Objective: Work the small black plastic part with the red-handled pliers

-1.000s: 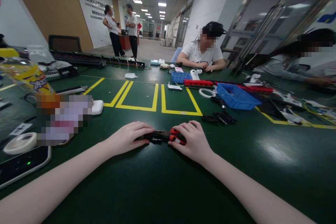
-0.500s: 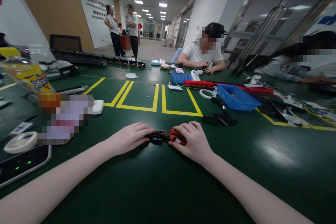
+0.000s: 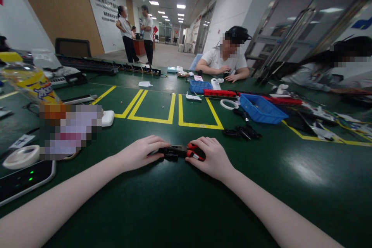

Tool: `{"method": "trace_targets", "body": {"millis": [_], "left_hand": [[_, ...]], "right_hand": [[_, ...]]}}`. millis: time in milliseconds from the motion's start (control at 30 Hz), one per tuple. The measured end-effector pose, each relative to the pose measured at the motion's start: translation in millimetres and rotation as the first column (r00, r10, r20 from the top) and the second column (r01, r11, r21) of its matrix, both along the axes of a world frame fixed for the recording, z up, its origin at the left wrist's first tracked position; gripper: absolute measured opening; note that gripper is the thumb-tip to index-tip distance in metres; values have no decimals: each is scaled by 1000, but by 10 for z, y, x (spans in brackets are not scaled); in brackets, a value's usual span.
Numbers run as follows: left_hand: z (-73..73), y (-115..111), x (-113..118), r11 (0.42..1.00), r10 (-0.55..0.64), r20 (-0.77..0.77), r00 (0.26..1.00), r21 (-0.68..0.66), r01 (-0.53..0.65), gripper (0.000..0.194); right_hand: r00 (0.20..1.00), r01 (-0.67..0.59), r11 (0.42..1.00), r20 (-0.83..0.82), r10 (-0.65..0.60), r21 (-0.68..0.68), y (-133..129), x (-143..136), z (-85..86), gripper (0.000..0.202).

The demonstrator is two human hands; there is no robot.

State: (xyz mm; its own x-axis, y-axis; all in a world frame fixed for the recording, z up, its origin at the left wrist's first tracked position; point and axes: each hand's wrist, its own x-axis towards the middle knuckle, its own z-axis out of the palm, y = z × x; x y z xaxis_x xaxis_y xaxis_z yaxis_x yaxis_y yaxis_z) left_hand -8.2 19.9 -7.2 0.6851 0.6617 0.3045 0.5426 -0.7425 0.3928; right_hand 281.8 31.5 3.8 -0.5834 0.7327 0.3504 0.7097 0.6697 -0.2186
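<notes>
My right hand [image 3: 211,156] is closed round the red-and-black handles of a pair of pliers [image 3: 195,155], whose dark jaws point left. Between the thumb and fingers of my left hand [image 3: 143,152] is the end of a small black part [image 3: 171,156]. The jaws of the pliers meet this part, and I cannot tell whether they grip it. Its left end is hidden by my left fingers. Both hands are low over the green table [image 3: 162,209]. Beyond my right hand lies a heap of black parts [image 3: 247,132].
Two blue bins [image 3: 261,108] and a white tape ring [image 3: 229,104] stand ahead right. On the left are a drink bottle [image 3: 31,85], a phone [image 3: 29,180], a tape roll [image 3: 21,157] and a white case [image 3: 107,118]. A co-worker [image 3: 223,60] sits across the table.
Both hands, the pliers and the black part keep nearly the same place, with only a slight shift in view. The co-worker across the table has raised a hand a little.
</notes>
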Motion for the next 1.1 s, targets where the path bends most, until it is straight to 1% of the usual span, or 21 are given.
{"method": "trace_targets", "body": {"millis": [167, 333, 467, 633, 800, 967, 1100], "left_hand": [[18, -6, 2, 1000, 0, -1, 1000, -4, 0, 36], [19, 0, 8, 1000, 4, -26, 1000, -12, -4, 37], [12, 0, 9, 1000, -4, -17, 1000, -13, 4, 36], [11, -12, 8, 1000, 22, -31, 999, -2, -22, 44], [10, -4, 6, 1000, 5, -43, 999, 8, -5, 47], [0, -3, 4, 1000, 6, -24, 1000, 7, -6, 46], [-7, -29, 14, 999, 47, 14, 999, 7, -47, 43]], "right_hand": [[1000, -9, 999, 3, 9, 31, 4, -2, -2, 38], [999, -20, 1000, -34, 20, 14, 0, -6, 2, 37], [1000, -10, 1000, -28, 11, 14, -11, -14, 2, 36], [1000, -5, 999, -10, 5, 34, -23, -22, 9, 35], [1000, -4, 999, -6, 5, 53, -24, -21, 15, 35], [999, -3, 995, 32, 0, 98, -29, -20, 12, 35], [1000, -4, 996, 6, 3, 90, -30, -18, 8, 35]]}}
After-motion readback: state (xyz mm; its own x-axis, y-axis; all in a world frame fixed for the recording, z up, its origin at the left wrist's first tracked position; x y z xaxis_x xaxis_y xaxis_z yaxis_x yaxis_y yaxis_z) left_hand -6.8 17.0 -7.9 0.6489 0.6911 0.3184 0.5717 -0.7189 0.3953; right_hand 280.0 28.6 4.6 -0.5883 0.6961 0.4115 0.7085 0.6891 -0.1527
